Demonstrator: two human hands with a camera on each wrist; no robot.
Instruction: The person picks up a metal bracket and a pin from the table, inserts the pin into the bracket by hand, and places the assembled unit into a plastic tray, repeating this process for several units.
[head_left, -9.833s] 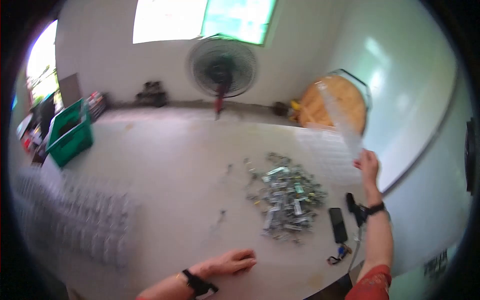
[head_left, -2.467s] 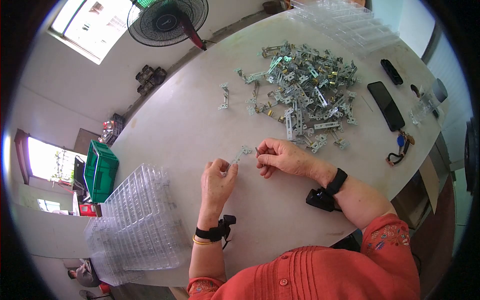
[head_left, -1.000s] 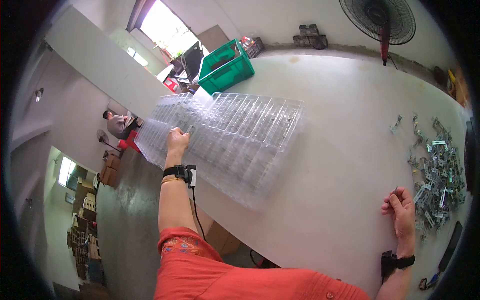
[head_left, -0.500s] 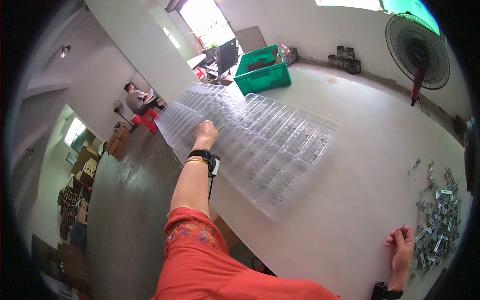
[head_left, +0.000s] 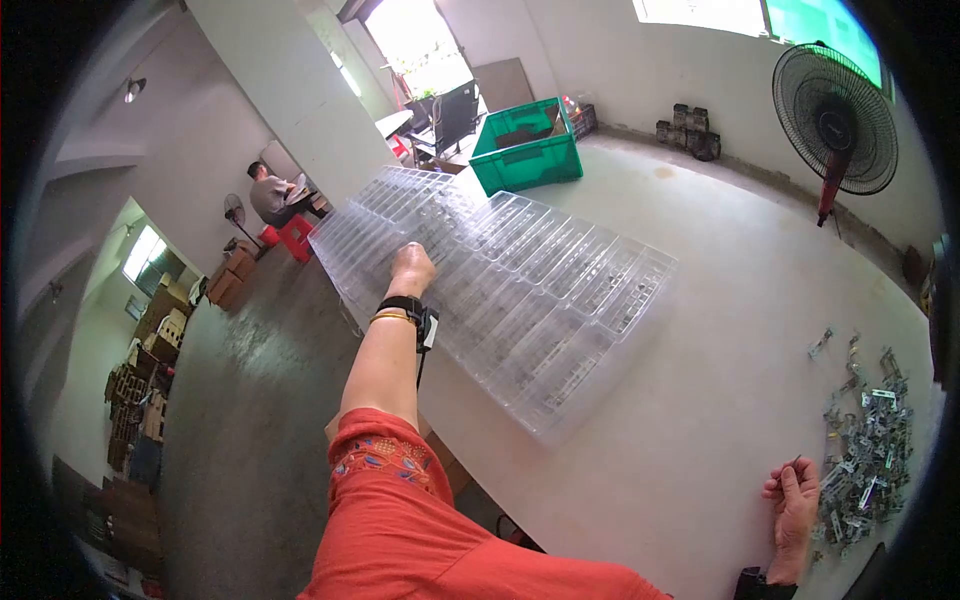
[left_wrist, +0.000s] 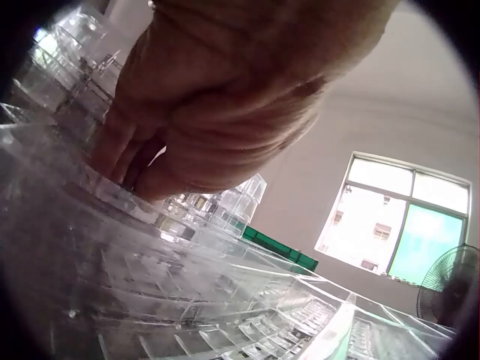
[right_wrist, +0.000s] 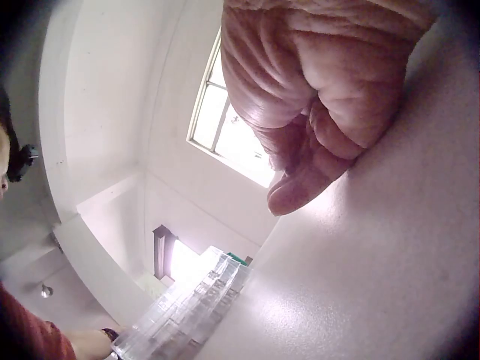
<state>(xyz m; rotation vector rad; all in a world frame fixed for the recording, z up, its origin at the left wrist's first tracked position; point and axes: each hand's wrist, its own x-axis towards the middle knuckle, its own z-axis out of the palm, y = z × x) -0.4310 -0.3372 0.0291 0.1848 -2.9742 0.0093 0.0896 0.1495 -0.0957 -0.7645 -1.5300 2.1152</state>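
My left hand (head_left: 413,268) reaches down over the clear plastic compartment trays (head_left: 545,425), knuckles up. In the left wrist view its fingers (left_wrist: 120,142) and thumb drop behind a clear tray wall (left_wrist: 45,172); their tips and anything between them are hidden. Metal brackets lie in rows in many compartments. Resting low over the table at the right, my right hand (head_left: 796,505) pinches a thin dark metal piece (head_left: 797,461) between thumb and fingers. Beside it lies a heap of small metal brackets (head_left: 865,470), with a loose bracket (head_left: 820,343) off its far left side.
A green crate (head_left: 525,160) stands at the table's far end behind the trays. The pale tabletop (head_left: 690,400) spreads between trays and heap. A standing fan (head_left: 835,120) is beyond the table. Farther back, a person (head_left: 272,195) sits near a red stool (head_left: 296,238).
Since the bracket lay between both hands, my left hand has carried it to the trays. Half a second ago its end showed beside the fingers; now it is hidden. The right hand keeps its thin piece.
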